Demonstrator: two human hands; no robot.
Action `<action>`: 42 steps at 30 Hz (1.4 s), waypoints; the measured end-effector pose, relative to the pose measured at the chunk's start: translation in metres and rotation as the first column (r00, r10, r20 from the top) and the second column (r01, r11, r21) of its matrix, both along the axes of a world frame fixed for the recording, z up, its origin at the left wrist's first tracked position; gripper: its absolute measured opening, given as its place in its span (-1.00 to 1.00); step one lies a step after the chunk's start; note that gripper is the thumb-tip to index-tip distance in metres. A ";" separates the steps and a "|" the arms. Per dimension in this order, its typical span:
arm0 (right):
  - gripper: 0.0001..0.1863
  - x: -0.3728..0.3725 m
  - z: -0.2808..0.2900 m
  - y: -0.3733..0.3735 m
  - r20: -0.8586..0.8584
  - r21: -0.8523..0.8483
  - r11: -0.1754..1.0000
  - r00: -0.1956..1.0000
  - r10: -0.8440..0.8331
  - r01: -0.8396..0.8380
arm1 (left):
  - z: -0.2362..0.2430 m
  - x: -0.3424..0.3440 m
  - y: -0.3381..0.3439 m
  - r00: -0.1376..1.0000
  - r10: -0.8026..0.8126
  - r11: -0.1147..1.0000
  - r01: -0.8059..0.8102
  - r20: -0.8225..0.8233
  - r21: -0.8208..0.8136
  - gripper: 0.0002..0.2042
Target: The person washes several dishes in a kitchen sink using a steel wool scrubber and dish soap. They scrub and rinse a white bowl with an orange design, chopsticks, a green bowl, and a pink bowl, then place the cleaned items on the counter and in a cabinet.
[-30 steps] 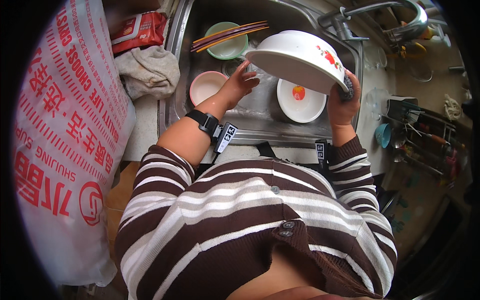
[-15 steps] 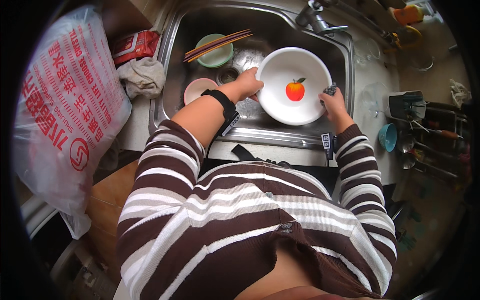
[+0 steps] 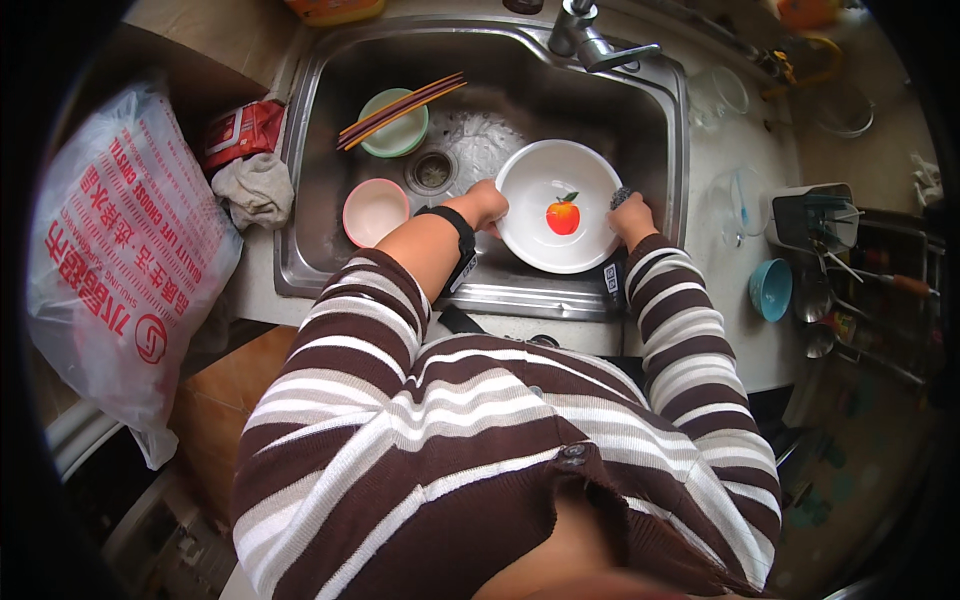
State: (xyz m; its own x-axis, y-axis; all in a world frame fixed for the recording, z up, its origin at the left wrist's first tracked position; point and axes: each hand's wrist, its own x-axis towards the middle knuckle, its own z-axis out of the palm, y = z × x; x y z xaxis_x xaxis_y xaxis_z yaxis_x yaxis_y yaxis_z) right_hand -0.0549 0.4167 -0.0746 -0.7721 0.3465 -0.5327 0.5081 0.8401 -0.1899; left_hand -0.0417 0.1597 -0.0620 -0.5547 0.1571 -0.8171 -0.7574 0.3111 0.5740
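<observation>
A white bowl (image 3: 535,190) with a printed red fruit sits upright low in the steel sink (image 3: 680,160). My left hand (image 3: 484,208) grips its left rim. At the right rim, my right hand (image 3: 632,218) is closed on a dark mesh scrubber (image 3: 620,196) and the bowl's edge. A pink-rimmed bowl (image 3: 375,205) is left of my left hand. Farther back, a green bowl (image 3: 400,135) has several long chopsticks (image 3: 435,87) lying across it.
The tap (image 3: 590,45) overhangs the back edge. A plastic bag (image 3: 120,270), red pack (image 3: 240,130) and rag (image 3: 255,190) are on the left; glassware (image 3: 735,200), a utensil caddy (image 3: 810,225) and a turquoise bowl (image 3: 770,290) are on the right.
The bowl, earlier raised and tilted over a second white bowl, is lower and upright, covering where that one was. My left hand took hold of its rim.
</observation>
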 end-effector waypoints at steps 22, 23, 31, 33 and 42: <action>-0.46 -0.007 -0.013 -0.014 0.097 -0.002 0.993 0.988 0.120 -0.120 | -0.038 -0.013 -0.015 0.983 -0.167 0.969 0.177 0.074 -0.172 -0.72; -0.45 -0.007 -0.010 -0.015 0.086 0.027 0.988 0.985 0.151 -0.154 | -0.036 -0.014 -0.018 0.988 -0.149 0.968 0.155 0.045 -0.199 -0.72; -0.40 0.003 0.038 -0.067 0.023 0.048 0.749 0.750 0.661 -0.661 | -0.024 -0.032 -0.047 0.921 -0.381 0.846 0.314 -0.077 -0.431 -0.77; -0.39 -0.004 0.057 -0.075 -0.104 0.027 0.779 0.773 0.625 -0.626 | -0.023 -0.038 -0.063 0.851 -0.428 0.811 0.214 -0.304 -0.545 -0.83; -0.59 -0.101 0.173 -0.065 -0.508 0.397 0.827 0.655 0.559 -0.399 | 0.004 -0.088 -0.147 0.707 -0.494 0.528 -0.218 -0.506 -0.820 -0.74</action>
State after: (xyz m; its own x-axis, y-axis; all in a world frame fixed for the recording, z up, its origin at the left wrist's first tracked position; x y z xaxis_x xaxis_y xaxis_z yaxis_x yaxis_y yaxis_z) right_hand -0.1559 0.3517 0.0986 -0.9859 -0.1147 0.1220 -0.1238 0.9899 -0.0698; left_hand -0.1294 0.0128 -0.0581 -0.9762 -0.2070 -0.0653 -0.2171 0.9349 0.2807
